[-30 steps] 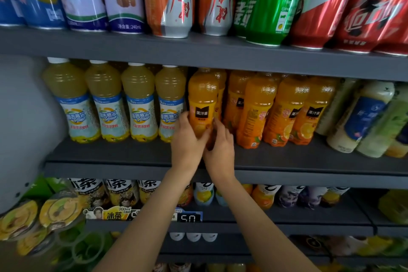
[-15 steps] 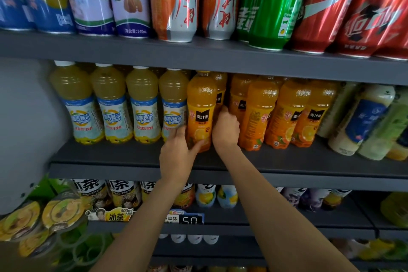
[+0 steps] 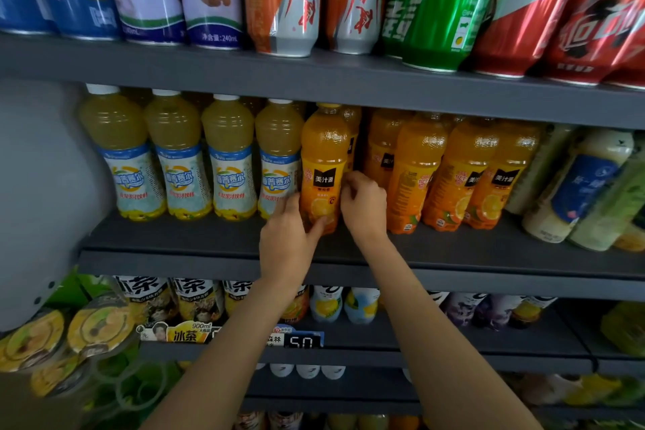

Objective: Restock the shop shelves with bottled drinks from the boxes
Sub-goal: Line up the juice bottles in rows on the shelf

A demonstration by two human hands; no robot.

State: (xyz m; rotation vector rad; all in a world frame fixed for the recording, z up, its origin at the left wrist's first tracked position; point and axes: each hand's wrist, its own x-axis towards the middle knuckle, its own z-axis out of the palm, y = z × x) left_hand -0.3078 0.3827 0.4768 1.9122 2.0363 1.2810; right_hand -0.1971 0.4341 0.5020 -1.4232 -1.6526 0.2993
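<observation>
Head view, from the nearest point outward: two bare forearms rise from the bottom edge toward the dark grey metal middle shelf. The left hand cups the base of the clear plastic orange-juice bottle with a black label patch, thumb curled across its lower front, fingers round its left side. The right hand has its fingers curled against the bottle's right flank at label height. Compared with a second ago, the bottle now stands further back and upright, its base on the shelf, touching the pale yellow juice bottle with a blue-white label on its left and lined up with the row of matching orange bottles to its right. The right hand has risen from the base to mid-body. This bottle seems nearly seated; letting go and fetching another from the boxes, which are out of sight, should follow. Beyond, tall cans fill the upper shelf.
</observation>
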